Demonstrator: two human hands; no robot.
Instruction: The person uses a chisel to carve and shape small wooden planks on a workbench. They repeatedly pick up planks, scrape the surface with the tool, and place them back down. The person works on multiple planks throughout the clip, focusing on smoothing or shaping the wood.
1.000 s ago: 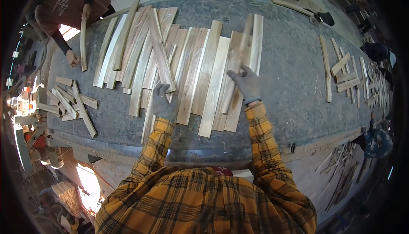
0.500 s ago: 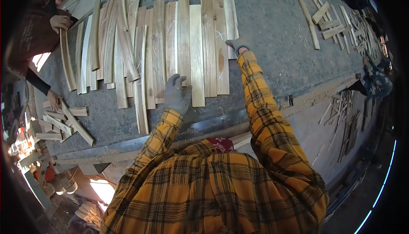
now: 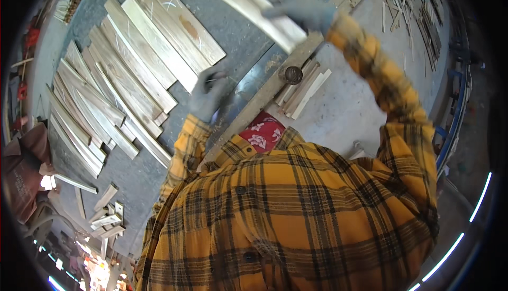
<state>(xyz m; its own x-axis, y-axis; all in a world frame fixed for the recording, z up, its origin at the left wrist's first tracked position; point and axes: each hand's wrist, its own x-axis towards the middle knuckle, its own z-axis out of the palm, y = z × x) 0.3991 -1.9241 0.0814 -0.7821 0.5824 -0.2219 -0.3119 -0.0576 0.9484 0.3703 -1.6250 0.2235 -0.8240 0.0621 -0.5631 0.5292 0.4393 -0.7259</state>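
Note:
My right hand (image 3: 309, 14), in a grey glove and blurred, grips a pale wooden board (image 3: 248, 10) near its near end. That end reaches the wooden table edge. My left hand (image 3: 206, 95), also gloved in grey, hovers by the near end of a light board (image 3: 159, 39) with its fingers loosely curled and apart, holding nothing that I can see. Next to that board lies a brown board (image 3: 177, 15) with a dark knot and white chalk marks. Several more boards (image 3: 114, 66) of uneven length lie side by side to the left.
A wooden rail (image 3: 254, 100) with a round knob (image 3: 293, 75) runs along the table's near edge. Short offcuts (image 3: 108, 219) lie at lower left, near another person in a brown top (image 3: 24, 177). Thin strips (image 3: 394, 0) lie on the floor at upper right.
The view has swung to the right. My right hand has drawn the pale board nearer, away from the row and over to the table edge. My left hand's fingers are more curled.

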